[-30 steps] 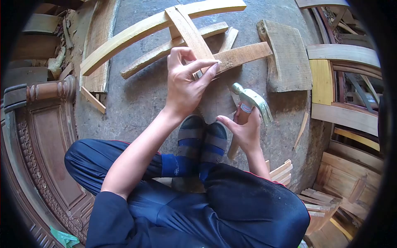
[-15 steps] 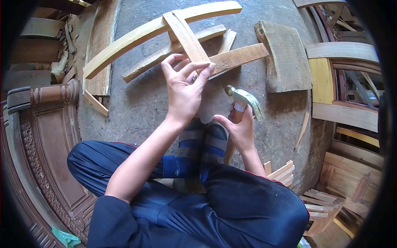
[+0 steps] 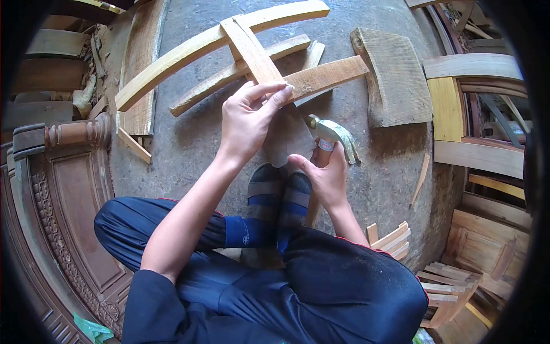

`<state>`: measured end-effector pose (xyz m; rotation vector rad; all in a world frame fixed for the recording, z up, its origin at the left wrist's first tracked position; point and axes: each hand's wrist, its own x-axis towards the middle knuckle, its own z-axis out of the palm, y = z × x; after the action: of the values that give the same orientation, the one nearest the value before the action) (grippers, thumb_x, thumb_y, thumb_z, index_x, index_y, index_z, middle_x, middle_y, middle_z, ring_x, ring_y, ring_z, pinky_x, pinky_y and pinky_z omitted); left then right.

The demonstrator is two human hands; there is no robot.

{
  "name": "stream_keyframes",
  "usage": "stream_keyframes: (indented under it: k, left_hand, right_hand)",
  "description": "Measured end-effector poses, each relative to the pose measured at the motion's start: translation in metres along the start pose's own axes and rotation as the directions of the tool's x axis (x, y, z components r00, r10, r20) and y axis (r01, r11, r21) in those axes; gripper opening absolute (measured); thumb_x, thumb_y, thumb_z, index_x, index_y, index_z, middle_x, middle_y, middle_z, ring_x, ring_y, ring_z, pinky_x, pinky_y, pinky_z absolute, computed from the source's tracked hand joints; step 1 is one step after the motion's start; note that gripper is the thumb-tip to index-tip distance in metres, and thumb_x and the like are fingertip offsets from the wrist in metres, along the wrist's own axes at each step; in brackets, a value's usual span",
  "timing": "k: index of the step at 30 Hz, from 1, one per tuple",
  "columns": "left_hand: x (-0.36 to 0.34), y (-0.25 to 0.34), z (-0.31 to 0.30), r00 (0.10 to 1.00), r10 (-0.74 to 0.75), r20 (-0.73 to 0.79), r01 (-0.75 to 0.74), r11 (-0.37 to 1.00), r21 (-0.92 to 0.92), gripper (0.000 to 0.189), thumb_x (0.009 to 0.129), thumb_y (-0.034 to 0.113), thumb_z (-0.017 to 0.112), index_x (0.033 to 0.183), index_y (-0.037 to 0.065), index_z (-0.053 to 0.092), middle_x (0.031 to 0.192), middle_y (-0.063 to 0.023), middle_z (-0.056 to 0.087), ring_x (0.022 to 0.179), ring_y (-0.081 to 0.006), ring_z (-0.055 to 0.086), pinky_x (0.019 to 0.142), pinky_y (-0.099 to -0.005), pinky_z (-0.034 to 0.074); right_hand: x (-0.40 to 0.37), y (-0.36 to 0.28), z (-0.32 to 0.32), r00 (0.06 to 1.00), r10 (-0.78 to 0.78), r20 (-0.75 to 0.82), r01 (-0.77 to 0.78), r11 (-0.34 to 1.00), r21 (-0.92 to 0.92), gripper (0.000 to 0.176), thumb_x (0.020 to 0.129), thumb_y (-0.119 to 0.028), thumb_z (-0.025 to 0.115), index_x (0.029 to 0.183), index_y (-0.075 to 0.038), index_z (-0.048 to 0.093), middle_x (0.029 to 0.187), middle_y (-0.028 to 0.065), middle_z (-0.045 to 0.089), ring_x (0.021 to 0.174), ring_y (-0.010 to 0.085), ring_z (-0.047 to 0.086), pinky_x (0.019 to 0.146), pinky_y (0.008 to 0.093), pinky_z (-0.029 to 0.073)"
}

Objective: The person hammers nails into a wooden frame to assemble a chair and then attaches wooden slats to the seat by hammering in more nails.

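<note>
My left hand (image 3: pixel 249 123) pinches shut at the slat (image 3: pixel 252 49) end to steady it, while my right hand (image 3: pixel 327 179) grips the hammer (image 3: pixel 335 135) high, probably for control.

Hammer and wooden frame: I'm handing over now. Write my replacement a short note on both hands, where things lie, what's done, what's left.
Left hand: fingertips pinched at the near end of the slat; whatever they hold is too small to see.
Right hand: grips the hammer just under its head, head off the wood.
The slat lies across the curved rails on the floor, before the feet.
Done: pieces laid crossed. Left: likely the hammering; no nail shows.
</note>
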<state>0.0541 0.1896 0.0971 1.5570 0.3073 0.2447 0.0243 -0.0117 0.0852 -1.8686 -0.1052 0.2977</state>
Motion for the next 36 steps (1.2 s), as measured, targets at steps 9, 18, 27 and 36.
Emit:
stream_keyframes:
  k: [9, 18, 27, 36]
  left_hand:
    - [0.007, 0.011, -0.005, 1.000, -0.021, 0.021, 0.021, 0.999, 0.027, 0.027, 0.100, 0.014, 0.079, 0.122, -0.003, 0.077, 0.112, -0.0115, 0.080, 0.105, -0.0135, 0.075, 0.096, -0.0273, 0.059]
    - [0.014, 0.011, -0.008, 1.000, 0.010, 0.020, -0.012, 0.996, 0.091, 0.025, 0.098, 0.018, 0.082, 0.117, 0.002, 0.081, 0.103, -0.0063, 0.078, 0.091, -0.0073, 0.070, 0.081, -0.0235, 0.057]
    - [0.008, 0.006, -0.008, 0.998, 0.058, 0.036, -0.059, 0.998, 0.030, 0.023, 0.099, 0.014, 0.080, 0.118, -0.001, 0.080, 0.109, -0.0044, 0.075, 0.102, -0.0101, 0.072, 0.092, -0.0242, 0.057]
    - [0.009, 0.004, -0.007, 0.998, 0.044, 0.052, -0.044, 0.999, -0.014, 0.023, 0.101, 0.010, 0.077, 0.120, -0.003, 0.078, 0.111, -0.0059, 0.073, 0.109, -0.0142, 0.073, 0.099, -0.0273, 0.059]
  right_hand:
    - [0.004, -0.004, 0.003, 1.000, -0.010, -0.011, 0.010, 1.000, -0.021, 0.077, 0.083, -0.022, 0.096, 0.147, -0.002, 0.057, 0.133, 0.0101, 0.071, 0.116, 0.0171, 0.068, 0.103, 0.0351, 0.054]
    - [0.015, -0.019, 0.010, 0.999, 0.037, 0.022, -0.039, 0.993, 0.111, 0.078, 0.082, -0.029, 0.096, 0.141, 0.000, 0.054, 0.128, 0.0093, 0.065, 0.116, 0.0213, 0.061, 0.104, 0.0367, 0.049]
    - [0.010, 0.001, 0.011, 0.994, -0.037, -0.100, 0.032, 0.998, -0.054, 0.070, 0.082, -0.029, 0.097, 0.133, -0.003, 0.057, 0.112, 0.0034, 0.062, 0.100, 0.0150, 0.059, 0.090, 0.0326, 0.050]
    - [0.079, -0.073, -0.020, 0.963, -0.257, -0.080, 0.248, 0.962, -0.113, 0.031, 0.095, -0.013, 0.084, 0.117, -0.004, 0.065, 0.100, -0.0014, 0.069, 0.080, 0.0049, 0.062, 0.076, 0.0265, 0.055]
